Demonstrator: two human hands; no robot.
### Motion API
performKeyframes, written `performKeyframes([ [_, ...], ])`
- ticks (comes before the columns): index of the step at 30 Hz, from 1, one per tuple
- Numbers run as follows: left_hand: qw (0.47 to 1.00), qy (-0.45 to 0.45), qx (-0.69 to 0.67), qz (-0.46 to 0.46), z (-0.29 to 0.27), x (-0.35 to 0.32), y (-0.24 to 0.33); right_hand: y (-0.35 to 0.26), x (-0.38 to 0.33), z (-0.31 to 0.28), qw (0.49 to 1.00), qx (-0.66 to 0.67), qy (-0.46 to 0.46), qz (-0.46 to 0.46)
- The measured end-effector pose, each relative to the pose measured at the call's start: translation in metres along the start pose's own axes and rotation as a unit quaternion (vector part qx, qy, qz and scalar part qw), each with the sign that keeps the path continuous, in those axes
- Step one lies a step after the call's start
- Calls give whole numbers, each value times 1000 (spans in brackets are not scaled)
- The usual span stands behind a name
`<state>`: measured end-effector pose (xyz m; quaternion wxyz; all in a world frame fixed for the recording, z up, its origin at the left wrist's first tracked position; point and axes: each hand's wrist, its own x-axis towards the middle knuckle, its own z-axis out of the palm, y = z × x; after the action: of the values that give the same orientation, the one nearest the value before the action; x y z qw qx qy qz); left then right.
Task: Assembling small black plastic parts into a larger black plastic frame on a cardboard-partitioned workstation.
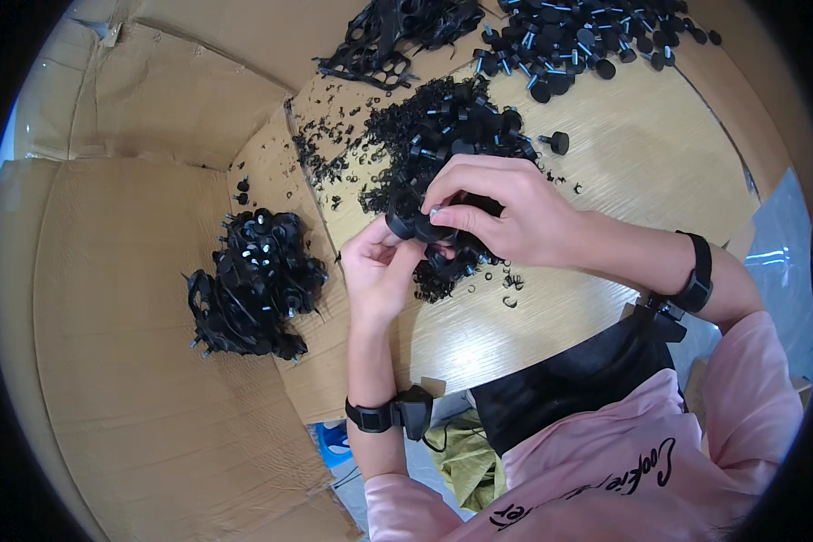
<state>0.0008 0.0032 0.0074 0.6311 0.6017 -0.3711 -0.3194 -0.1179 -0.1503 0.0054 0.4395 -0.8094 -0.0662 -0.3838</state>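
My left hand point(377, 271) is closed around a black rubber-headed stud point(401, 220) over the near part of the central pile. My right hand point(515, 210) meets it from the right, thumb and forefinger pinched at a small shiny metal tip point(435, 212). Whether that tip belongs to the same stud cannot be told, since the fingers cover much of it. Just beyond both hands spreads a heap of black rubber-headed studs point(465, 126) mixed with thin black rubber scraps point(390, 149). A single stud point(558, 143) lies on its side past my right hand.
At the far right sits a large pile of rubber-headed studs point(578, 45). Black perforated rubber sheets point(379, 45) lie at the back. Left, on cardboard point(144, 271), rests a bundle of black rubber sheets with studs point(257, 285). Cardboard walls border the wooden table point(641, 190).
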Motion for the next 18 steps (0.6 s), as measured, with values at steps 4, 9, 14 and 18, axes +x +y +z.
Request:
performKeyframes([
  [4, 999, 34, -1, 36, -4, 1, -11, 1, 5, 0, 949, 240, 7, 206],
  [9, 992, 128, -18, -1, -10, 7, -8, 26, 15, -13, 887, 355, 101, 278],
  [14, 982, 159, -103, -20, -15, 9, -4, 22, 14, -18, 989, -39, 59, 127],
  [18, 973, 160, -161, -40, -23, 11, -11, 18, 11, -16, 996, -82, 20, -1],
])
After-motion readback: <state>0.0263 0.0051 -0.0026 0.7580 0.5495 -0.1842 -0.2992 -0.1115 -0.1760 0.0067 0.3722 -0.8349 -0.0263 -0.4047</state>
